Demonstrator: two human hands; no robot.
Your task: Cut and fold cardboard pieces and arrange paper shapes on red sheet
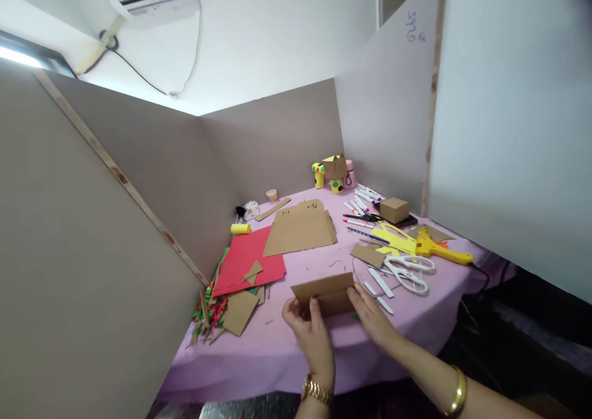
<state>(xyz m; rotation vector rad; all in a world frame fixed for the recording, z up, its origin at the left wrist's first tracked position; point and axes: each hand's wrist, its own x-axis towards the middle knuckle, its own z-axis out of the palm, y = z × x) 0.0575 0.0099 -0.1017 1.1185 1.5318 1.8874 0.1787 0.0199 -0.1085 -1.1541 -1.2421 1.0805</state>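
A folded piece of brown cardboard (329, 294) is held up just above the near edge of the table. My left hand (305, 320) grips its left end, thumb on the near face and fingers curled behind. At the right end, my right hand (370, 314) pinches the cardboard, with its fingers along the edge. A crease runs lengthwise across the piece. Just right of it, white paper strips (380, 283) and white-handled scissors (411, 271) lie on the cloth.
Beyond my hands lie a large cardboard sheet (300, 228) and red paper (245, 259). Cardboard scraps (240, 311) pile at left. A yellow glue gun (439, 249), markers (356, 206) and a small cardboard box (394, 209) sit at right. Grey panels (277, 142) enclose the table.
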